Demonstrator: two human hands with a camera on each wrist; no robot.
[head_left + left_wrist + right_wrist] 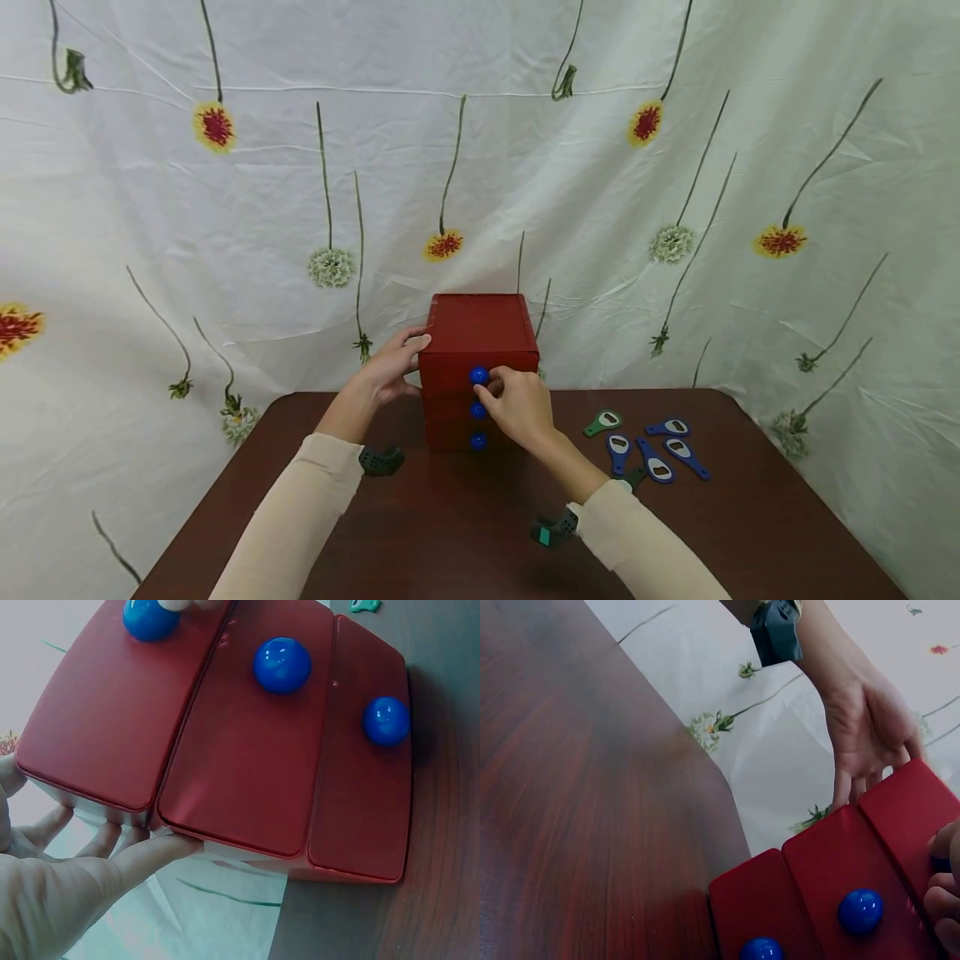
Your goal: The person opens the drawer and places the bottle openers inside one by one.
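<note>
A red box (pixel 480 323) with stacked drawers stands on the table, each drawer front bearing a round blue knob. My right hand (pixel 522 407) pinches the top knob (pixel 478 375) between thumb and fingers. Below it are the middle knob (pixel 282 665) and the bottom knob (pixel 386 721), both untouched. At the box's left side, my left hand (pixel 392 367) steadies it with extended fingers; in the right wrist view those fingers partly pass behind the box. Whether the top drawer is pulled out at all, I cannot tell.
Several bottle openers lie on the right of the dark table (pixel 465 533), among them a green bottle opener (pixel 603 422) and a blue bottle opener (pixel 686 457). A white flowered cloth (pixel 480 167) hangs behind the table.
</note>
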